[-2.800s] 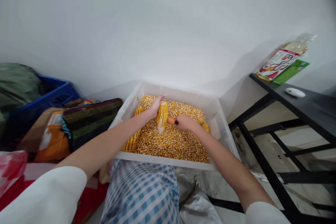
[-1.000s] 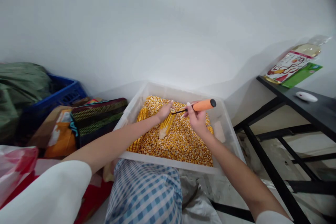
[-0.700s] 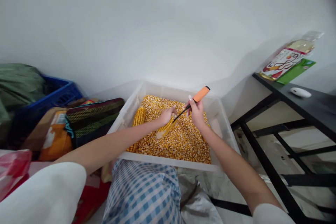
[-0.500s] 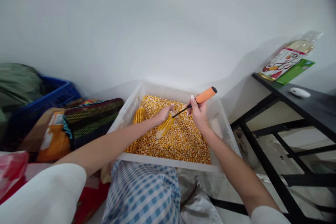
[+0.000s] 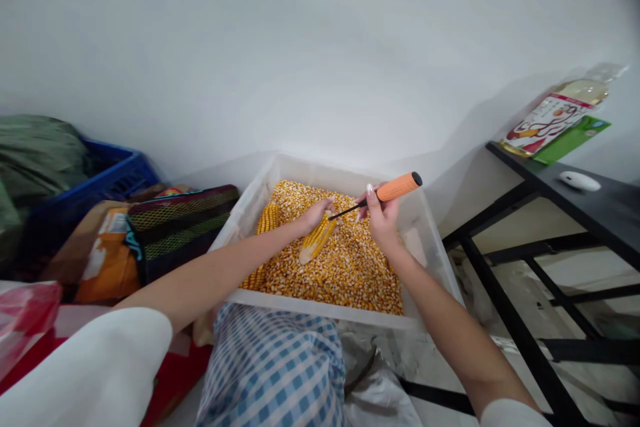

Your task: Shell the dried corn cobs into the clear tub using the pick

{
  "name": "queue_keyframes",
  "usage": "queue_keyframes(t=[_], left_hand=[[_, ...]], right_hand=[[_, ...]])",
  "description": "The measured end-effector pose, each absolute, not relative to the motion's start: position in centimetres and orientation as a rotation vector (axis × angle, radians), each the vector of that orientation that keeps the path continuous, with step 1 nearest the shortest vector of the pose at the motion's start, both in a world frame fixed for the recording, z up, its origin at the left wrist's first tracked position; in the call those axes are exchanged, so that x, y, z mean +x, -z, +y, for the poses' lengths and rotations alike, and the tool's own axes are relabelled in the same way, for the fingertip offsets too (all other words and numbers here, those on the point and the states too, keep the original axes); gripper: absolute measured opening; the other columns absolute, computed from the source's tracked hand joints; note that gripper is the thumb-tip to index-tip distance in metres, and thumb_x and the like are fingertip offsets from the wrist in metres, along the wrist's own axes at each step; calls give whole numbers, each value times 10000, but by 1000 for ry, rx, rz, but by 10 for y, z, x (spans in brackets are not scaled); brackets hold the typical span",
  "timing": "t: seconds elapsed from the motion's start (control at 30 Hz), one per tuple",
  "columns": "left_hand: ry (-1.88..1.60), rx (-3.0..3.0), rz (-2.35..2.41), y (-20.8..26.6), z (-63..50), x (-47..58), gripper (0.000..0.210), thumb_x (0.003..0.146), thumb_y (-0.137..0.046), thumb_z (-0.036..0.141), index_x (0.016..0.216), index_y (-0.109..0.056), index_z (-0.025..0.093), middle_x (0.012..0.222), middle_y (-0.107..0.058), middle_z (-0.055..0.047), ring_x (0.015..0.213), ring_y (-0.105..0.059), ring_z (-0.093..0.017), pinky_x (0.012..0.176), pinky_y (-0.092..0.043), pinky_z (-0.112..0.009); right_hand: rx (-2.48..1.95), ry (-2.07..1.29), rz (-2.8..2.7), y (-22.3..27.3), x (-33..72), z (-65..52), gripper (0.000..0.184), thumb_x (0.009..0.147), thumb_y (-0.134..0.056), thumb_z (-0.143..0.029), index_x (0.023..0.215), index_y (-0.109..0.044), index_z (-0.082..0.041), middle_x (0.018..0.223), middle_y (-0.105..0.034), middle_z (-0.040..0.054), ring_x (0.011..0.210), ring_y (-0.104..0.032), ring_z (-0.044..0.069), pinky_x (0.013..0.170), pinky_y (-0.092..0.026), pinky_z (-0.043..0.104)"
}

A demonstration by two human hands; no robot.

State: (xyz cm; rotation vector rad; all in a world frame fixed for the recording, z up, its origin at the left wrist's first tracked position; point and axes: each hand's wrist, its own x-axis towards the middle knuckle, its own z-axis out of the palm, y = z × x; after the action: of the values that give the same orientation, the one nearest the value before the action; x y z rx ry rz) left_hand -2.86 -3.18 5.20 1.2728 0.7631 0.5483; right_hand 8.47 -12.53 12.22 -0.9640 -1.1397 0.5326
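My left hand (image 5: 316, 215) is closed on the upper end of a corn cob (image 5: 318, 240), which is partly stripped of its yellow kernels. In my right hand (image 5: 382, 219) is a screwdriver (image 5: 399, 187) with an orange handle and a black end cap. Its dark shaft slants down to the left, and the tip meets the cob near my left fingers. Beneath both hands, loose corn kernels (image 5: 340, 280) fill much of a whitish plastic bin (image 5: 240, 219). Whole corn cobs (image 5: 267, 219) lie along the bin's left side.
Left of the bin are a mesh bag (image 5: 185, 230), an orange package (image 5: 107, 267) and a blue crate (image 5: 117, 177). On the right, a black table (image 5: 617, 203) holds a bottle (image 5: 553, 120), a green box (image 5: 573, 140) and a white mouse (image 5: 579, 181). A wall rises behind the bin.
The screwdriver handle has dipped slightly and shifted a little right, its tip staying at the cob. My left hand keeps its hold. The whole view has shifted slightly.
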Motion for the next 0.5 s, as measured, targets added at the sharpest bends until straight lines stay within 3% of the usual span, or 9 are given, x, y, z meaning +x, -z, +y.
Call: queue_keyframes(t=[0.27,0.5], left_hand=[[-465,1143,647,-53,-30,-32,436,767,-297,489,597,-534,165,515,-588,-64,478,-552,-187,557,-445,-328],[-484,1075,672,-54,-24,-42,423,767,-281,451,615,-552,164,504,-588,-64,440,-532,-196,500,-420,-333]], right_hand=[[-1031,-540,-996,-111,86,-118,298,765,-522,-469,783,-395,-200,609,-562,-52,351,-437,45,343,-356,172],[-982,-590,-887,-100,77,-116,338,763,-490,-516,780,-431,-184,632,-578,-33,397,-501,66,398,-427,197]])
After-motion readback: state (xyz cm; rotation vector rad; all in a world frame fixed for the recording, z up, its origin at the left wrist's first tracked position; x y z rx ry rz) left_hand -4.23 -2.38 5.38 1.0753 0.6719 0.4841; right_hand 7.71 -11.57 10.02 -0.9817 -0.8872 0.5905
